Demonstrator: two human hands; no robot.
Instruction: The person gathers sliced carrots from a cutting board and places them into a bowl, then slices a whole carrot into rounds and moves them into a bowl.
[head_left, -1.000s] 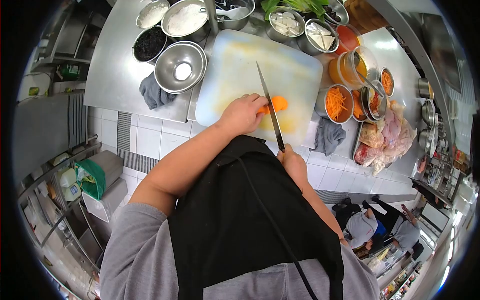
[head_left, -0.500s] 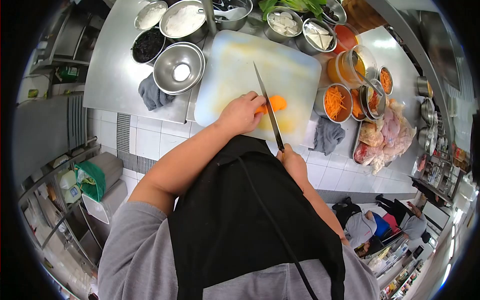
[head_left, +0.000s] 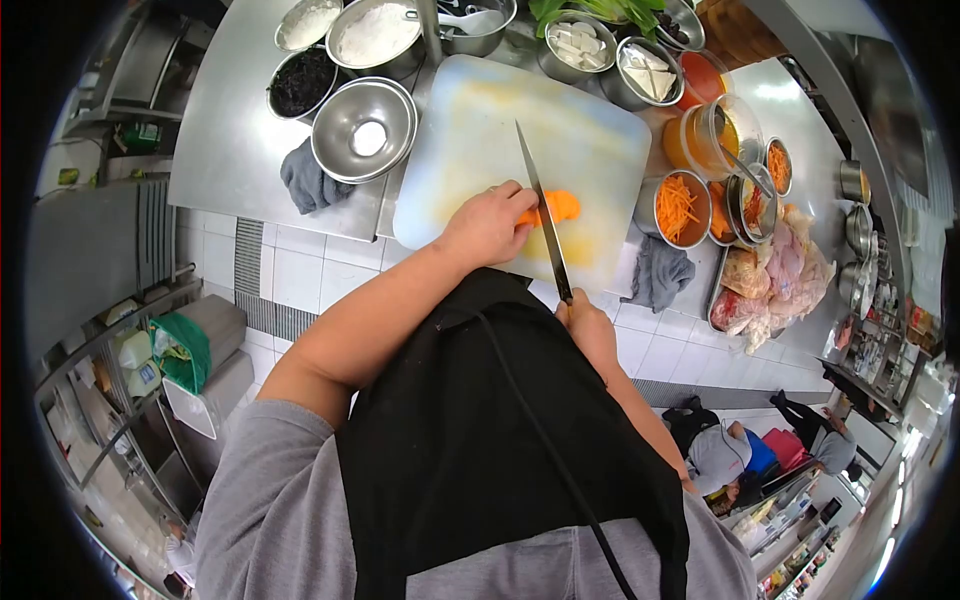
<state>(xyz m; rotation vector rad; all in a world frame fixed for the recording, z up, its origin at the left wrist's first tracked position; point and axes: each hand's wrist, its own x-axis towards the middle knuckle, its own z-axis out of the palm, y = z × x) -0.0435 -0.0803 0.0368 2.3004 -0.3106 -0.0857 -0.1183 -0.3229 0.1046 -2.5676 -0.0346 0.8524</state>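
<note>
My left hand (head_left: 490, 226) is closed on an orange carrot piece (head_left: 528, 217), on the lower middle of the white cutting board (head_left: 480, 120). My right hand (head_left: 588, 325) is wrapped round the handle of a long knife (head_left: 541, 205) at the board's near edge. The blade points away from me and lies across the carrot, just right of my left fingertips. Orange carrot slices (head_left: 564, 206) rest on the board to the right of the blade. My left fingers hide part of the carrot.
Metal bowls (head_left: 350, 135) stand left of the board, beside a grey cloth (head_left: 315, 178). On the right are a bowl of shredded carrot (head_left: 677, 205), another grey cloth (head_left: 660, 272) and a tray of raw meat (head_left: 765, 275). Other people (head_left: 722, 455) are at the lower right.
The board and bowls sit slightly differently in view. Both hands keep their holds, and the knife stays across the carrot with hardly any shift.
</note>
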